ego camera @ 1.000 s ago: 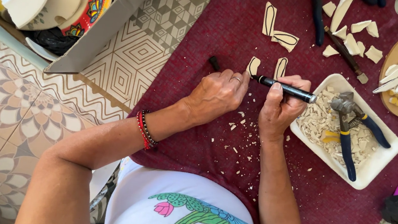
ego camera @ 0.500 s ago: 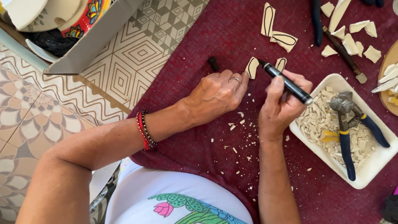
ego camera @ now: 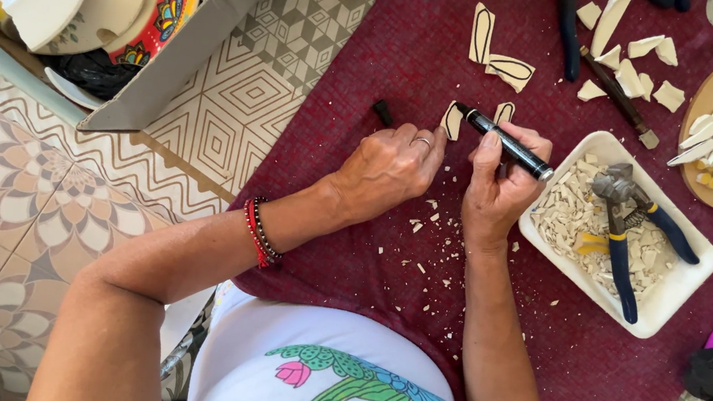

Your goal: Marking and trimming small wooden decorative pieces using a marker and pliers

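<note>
Your right hand [ego camera: 496,186] grips black marker [ego camera: 505,143], tip down on small white shard [ego camera: 452,120]. Your left hand [ego camera: 390,166] curled, fingertips pinning same shard flat on maroon cloth [ego camera: 412,44] over surface. Marker cap [ego camera: 383,112] lies just left of shard. Second small shard [ego camera: 504,113] sits just beside marker, possibly touching; hard to tell. Two outlined shards [ego camera: 495,50] farther up cloth. White tray [ego camera: 676,290] of chips, with blue-handled nippers [ego camera: 630,225], just right of your right hand.
</note>
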